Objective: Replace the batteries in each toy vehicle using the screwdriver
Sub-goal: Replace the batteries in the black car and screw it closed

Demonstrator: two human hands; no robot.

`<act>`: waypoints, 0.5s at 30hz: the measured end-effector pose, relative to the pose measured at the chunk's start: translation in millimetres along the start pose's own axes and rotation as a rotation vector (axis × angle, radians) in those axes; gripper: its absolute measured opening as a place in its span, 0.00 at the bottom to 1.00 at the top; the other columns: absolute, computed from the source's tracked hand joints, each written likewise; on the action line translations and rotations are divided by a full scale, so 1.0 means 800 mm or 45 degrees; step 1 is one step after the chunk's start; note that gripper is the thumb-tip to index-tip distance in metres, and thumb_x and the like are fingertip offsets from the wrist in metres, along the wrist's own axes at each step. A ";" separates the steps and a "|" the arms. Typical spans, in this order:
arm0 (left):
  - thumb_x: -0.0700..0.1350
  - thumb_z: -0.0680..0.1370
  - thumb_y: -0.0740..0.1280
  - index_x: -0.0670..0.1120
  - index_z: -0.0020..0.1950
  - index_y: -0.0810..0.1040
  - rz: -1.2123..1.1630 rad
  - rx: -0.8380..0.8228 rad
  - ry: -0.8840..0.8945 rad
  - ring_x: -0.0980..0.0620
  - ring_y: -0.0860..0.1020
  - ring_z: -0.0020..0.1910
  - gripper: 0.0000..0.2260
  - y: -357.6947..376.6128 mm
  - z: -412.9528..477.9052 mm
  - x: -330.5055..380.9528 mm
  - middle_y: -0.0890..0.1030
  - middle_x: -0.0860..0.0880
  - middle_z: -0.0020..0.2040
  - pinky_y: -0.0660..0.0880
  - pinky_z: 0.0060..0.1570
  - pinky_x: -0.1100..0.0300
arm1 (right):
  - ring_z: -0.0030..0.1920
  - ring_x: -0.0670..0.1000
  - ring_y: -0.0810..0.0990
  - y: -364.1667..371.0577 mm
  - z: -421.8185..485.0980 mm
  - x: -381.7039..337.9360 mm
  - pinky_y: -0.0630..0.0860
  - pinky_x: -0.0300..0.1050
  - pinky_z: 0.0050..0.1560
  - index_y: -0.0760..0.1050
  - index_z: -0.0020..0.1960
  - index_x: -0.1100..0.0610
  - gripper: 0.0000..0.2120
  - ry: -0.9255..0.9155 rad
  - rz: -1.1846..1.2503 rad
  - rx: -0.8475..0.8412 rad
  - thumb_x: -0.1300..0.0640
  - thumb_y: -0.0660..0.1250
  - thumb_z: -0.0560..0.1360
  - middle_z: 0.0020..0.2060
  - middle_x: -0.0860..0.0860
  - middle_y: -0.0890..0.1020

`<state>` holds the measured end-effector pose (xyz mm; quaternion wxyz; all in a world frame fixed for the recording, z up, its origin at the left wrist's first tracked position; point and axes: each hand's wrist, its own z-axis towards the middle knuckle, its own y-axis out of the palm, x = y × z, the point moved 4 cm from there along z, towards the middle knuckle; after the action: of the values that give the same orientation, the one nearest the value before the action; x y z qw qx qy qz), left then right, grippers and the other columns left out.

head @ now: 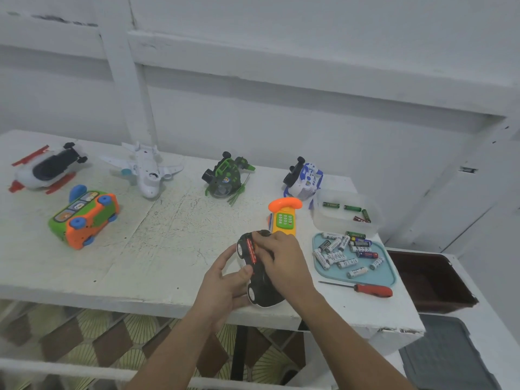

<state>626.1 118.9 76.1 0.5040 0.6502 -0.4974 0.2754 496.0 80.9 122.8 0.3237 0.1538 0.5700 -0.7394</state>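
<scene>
Toy car (260,285) lies belly-up at the near edge of the table (140,235). The left hand (225,282) grips it from 8 o'clock. The right hand (278,257) curls over it from 3 o'clock, fingertips at its red batteries (251,250). The screwdriver (371,289) lies loose at 3 o'clock.

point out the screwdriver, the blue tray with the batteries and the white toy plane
screwdriver (372,290): head view, on its red handle
blue tray (377,278): head view, bare floor near its front right corner
white toy plane (145,170): head view, middle of the fuselage
</scene>
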 end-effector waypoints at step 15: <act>0.38 0.75 0.70 0.57 0.68 0.71 -0.051 0.016 0.002 0.40 0.85 0.45 0.25 0.001 0.001 0.002 0.86 0.40 0.51 0.81 0.46 0.47 | 0.47 0.32 0.76 -0.057 -0.015 0.008 0.68 0.24 0.46 0.80 0.60 0.52 0.15 0.087 0.320 0.006 0.64 0.63 0.78 0.49 0.43 0.82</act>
<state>626.0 117.4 77.8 0.5058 0.6628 -0.4822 0.2689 459.7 96.5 149.1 0.3938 0.2497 0.5553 -0.6887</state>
